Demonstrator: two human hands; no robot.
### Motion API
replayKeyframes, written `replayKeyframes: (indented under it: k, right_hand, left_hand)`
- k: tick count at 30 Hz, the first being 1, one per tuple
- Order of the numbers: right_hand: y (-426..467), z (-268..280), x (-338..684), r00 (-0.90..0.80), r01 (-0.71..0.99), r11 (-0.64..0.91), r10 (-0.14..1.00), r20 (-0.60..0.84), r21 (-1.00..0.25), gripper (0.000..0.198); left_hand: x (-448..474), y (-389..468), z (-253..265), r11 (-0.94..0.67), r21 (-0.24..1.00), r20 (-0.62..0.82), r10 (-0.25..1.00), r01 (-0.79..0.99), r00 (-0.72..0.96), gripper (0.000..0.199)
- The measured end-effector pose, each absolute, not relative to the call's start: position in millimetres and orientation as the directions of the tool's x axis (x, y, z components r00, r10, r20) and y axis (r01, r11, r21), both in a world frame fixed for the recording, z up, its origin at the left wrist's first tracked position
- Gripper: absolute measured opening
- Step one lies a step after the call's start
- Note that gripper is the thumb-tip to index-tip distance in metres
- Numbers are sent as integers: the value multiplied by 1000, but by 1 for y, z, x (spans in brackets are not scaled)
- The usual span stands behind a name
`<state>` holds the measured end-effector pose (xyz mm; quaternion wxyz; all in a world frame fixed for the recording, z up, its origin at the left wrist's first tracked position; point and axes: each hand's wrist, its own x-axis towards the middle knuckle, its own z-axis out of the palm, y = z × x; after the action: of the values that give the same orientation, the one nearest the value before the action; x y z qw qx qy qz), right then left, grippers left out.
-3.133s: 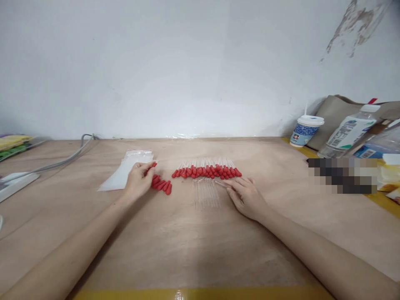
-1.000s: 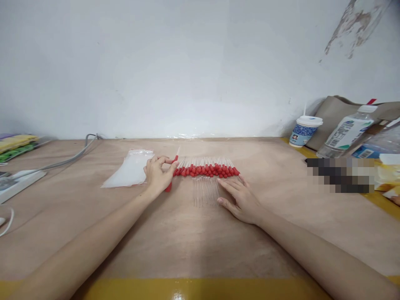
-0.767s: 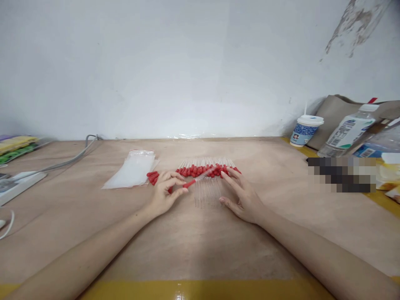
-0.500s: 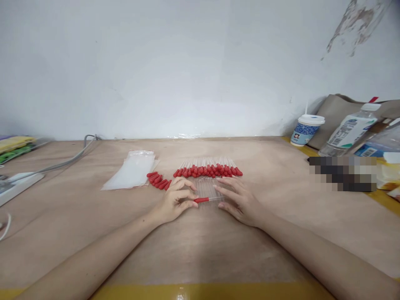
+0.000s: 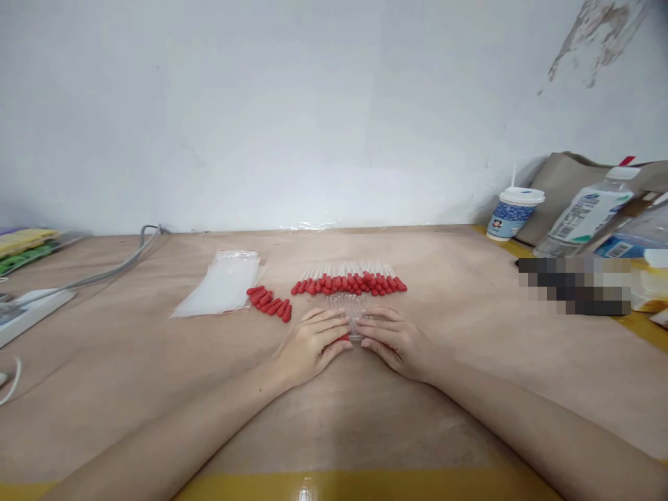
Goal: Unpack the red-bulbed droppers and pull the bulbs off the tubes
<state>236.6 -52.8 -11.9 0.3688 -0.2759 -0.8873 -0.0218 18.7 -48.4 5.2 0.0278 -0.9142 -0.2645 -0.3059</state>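
Observation:
My left hand (image 5: 316, 344) is closed round the red rubber bulb (image 5: 344, 337) of a dropper, which it mostly covers. The dropper's clear glass tube (image 5: 355, 339) runs sideways to my right hand (image 5: 396, 341), whose thumb and fingertips are closed on its other end. Just beyond my fingers lie loose clear glass tubes (image 5: 347, 303) side by side. Behind them is a row of droppers with red bulbs (image 5: 348, 284), tubes pointing to the wall. Several loose red bulbs (image 5: 270, 303) lie left of my left hand.
A stack of clear zip bags (image 5: 222, 285) lies at the back left. Further left are a grey cable (image 5: 117, 270) and a white power strip (image 5: 39, 313). A paper cup (image 5: 514, 214), a plastic bottle (image 5: 587, 216) and a grey bag (image 5: 550, 184) stand at the right.
My left hand has moved right along the dropper and now covers most of the red bulb. My right hand's fingers have closed in on the tube, so the hands are nearer each other.

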Motion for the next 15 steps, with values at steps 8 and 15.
replayKeyframes:
  k: [8, 15]
  right_hand:
    - [-54, -11, 232, -597, 521, 837, 496, 630, -165, 27]
    - [-58, -12, 231, -619, 432, 888, 418, 665, -156, 24]
  left_hand:
    - [19, -47, 3, -891, 27, 650, 360, 453, 669, 27]
    - [19, -49, 4, -923, -44, 671, 256, 382, 696, 23]
